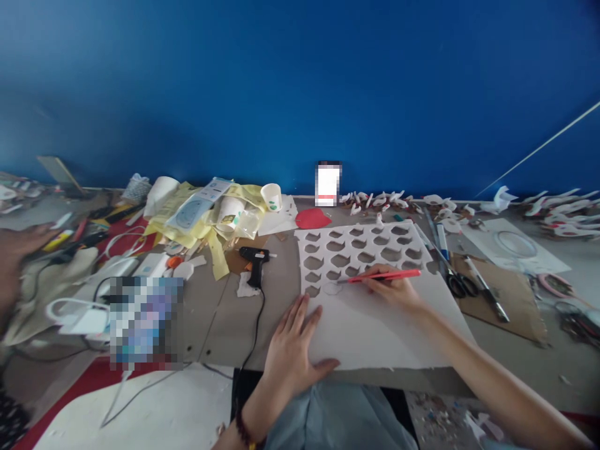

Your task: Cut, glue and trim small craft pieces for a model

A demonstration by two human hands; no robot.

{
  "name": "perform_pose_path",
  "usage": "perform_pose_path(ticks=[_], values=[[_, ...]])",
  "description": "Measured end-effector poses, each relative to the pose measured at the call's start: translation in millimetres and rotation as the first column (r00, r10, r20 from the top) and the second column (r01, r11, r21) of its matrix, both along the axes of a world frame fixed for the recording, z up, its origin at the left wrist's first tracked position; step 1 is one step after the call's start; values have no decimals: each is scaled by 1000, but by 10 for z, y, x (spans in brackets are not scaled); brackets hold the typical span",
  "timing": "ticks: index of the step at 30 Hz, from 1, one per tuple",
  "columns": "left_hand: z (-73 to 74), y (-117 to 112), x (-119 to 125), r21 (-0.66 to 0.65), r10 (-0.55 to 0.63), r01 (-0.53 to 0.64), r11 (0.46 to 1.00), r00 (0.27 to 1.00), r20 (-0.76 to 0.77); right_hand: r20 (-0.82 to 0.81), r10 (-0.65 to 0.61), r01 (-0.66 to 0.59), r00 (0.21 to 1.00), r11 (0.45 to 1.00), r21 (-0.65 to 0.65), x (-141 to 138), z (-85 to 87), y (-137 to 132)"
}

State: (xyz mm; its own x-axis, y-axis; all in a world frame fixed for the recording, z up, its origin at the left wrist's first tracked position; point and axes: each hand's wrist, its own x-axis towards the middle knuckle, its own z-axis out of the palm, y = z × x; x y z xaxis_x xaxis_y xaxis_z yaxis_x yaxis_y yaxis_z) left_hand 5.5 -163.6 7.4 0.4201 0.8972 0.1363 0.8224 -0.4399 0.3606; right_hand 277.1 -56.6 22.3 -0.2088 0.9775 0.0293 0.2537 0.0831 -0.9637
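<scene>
A white foam-like sheet lies on the table before me, with rows of leaf- or bird-shaped cut-outs in its far half. My left hand rests flat on the sheet's near left part, fingers spread. My right hand grips a slim red craft knife. The knife points left, its thin tip at a faintly drawn outline just below the holes. My right forearm crosses the sheet's right side.
Left of the sheet lies a black glue gun with its cord. Scissors and a pen lie right, near brown cardboard. White bird-shaped pieces line the wall. Another person's hand is at far left.
</scene>
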Motion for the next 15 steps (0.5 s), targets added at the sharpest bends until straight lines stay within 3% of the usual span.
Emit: perform_pose_path(ticks=[3,6,11,15], values=[[-15,-5,0,12,-3,3,1000,1000,-5,-234,-109,120,966,992,31,8,29,33],[-37,-8,2,37,-3,4,999,1000,-20,-334,-134,154,933,987,34,0,125,21],[-39,-6,10,57,-3,5,998,1000,-27,-356,-77,38,931,993,-115,-60,333,-121],[-16,-3,15,52,-8,10,999,1000,-22,-295,-118,52,948,973,-223,-126,424,-132]])
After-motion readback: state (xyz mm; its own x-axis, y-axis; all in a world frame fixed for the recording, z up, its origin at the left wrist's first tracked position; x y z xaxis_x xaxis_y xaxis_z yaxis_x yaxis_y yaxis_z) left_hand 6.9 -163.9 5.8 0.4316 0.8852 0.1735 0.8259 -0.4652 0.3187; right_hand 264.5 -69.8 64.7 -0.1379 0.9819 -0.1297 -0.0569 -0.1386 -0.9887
